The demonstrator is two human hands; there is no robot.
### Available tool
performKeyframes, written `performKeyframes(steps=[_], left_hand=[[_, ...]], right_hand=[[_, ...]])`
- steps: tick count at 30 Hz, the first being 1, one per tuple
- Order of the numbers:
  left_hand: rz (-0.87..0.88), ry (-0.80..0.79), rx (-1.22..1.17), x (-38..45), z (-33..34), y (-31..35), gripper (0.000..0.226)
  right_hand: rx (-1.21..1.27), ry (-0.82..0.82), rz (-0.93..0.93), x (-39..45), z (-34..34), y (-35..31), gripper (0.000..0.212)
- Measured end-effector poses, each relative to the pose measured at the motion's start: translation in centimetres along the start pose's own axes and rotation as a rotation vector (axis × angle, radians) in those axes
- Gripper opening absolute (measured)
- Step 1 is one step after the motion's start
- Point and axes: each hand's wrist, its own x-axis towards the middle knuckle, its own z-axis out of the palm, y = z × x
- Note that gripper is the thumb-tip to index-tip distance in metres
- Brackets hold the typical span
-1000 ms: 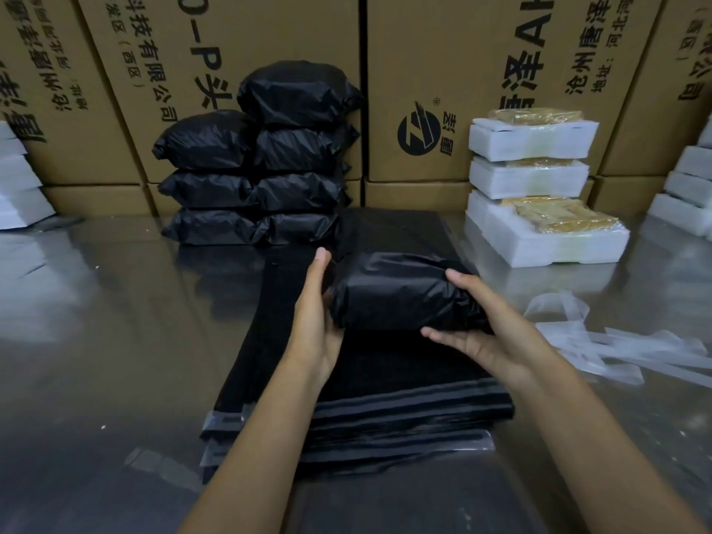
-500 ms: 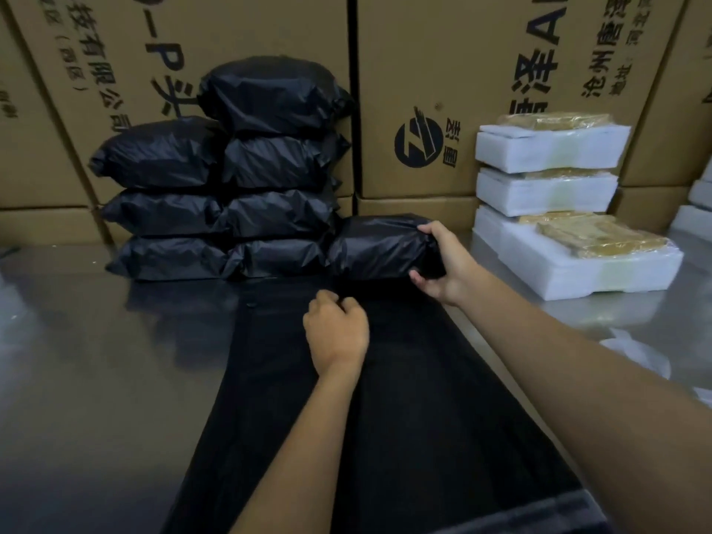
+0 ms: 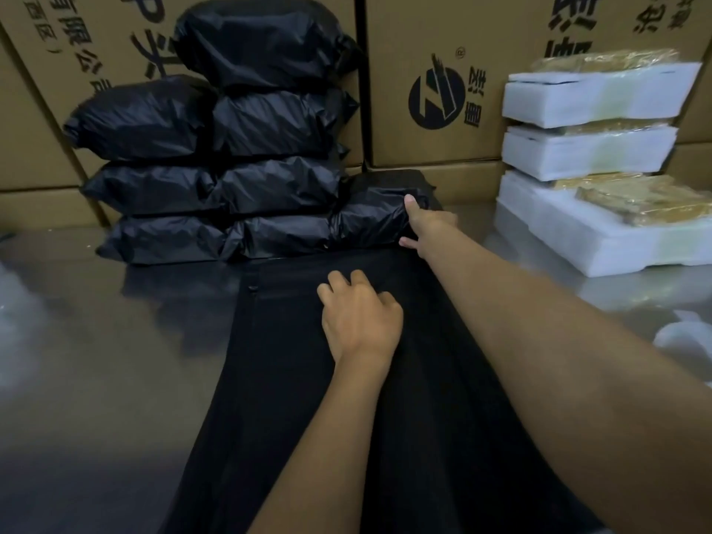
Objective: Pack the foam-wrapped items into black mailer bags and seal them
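Observation:
A sealed black mailer bag (image 3: pixel 370 221) lies at the right end of the bottom row of a pile of packed black bags (image 3: pixel 231 148). My right hand (image 3: pixel 425 229) grips its right end, thumb on top and a finger below. My left hand (image 3: pixel 360 319) rests with curled fingers on the stack of flat black mailer bags (image 3: pixel 289 398) that runs down the middle; nothing shows in its grasp. Three white foam-wrapped items (image 3: pixel 589 98) with yellowish contents are stacked at the right.
Cardboard boxes (image 3: pixel 435 44) form a wall right behind the bags and foam stack. The shiny metal table (image 3: pixel 96 341) shows at the left. Clear plastic scraps (image 3: pixel 685 337) lie at the right edge.
The packed bag went from the flat mailer stack to the end of the pile's bottom row, carried by my right hand. My left hand let go and curled onto the flat mailers.

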Motion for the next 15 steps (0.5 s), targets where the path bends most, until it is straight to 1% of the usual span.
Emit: performKeyframes(steps=[4,5,7,9,10,11,13,14,15], left_hand=[[0.001,-0.009,0.021,0.1,0.0,0.1,0.035],[0.006,-0.011,0.028,0.1,0.0,0.1,0.036],[0.020,-0.014,0.040,0.1,0.0,0.2,0.037],[0.024,-0.013,0.040,0.1,0.0,0.1,0.037],[0.024,-0.014,0.039,0.1,0.0,0.1,0.037],[0.026,-0.015,0.039,0.1,0.0,0.1,0.036],[0.033,-0.019,0.036,0.0,-0.1,0.1,0.035],[0.036,-0.019,0.032,0.0,-0.1,0.1,0.034],[0.037,-0.021,0.032,0.0,-0.1,0.1,0.034]], right_hand=[[-0.419,-0.030,-0.087,0.1,-2.8,-0.8,0.086],[-0.510,-0.044,-0.120,0.0,-3.9,-1.2,0.081],[-0.734,0.000,-0.308,-0.2,-6.7,-1.9,0.058],[-0.885,0.060,-0.533,-0.9,-9.6,-2.6,0.034],[-0.951,0.108,-0.627,-1.2,-11.2,-2.9,0.028],[-1.033,0.183,-0.714,-1.4,-12.7,-3.2,0.029],[-1.232,0.368,-0.824,-1.8,-15.6,-3.9,0.040],[-1.307,0.444,-0.820,-1.7,-17.1,-4.2,0.049],[-1.368,0.480,-0.761,-1.6,-18.7,-4.4,0.060]])
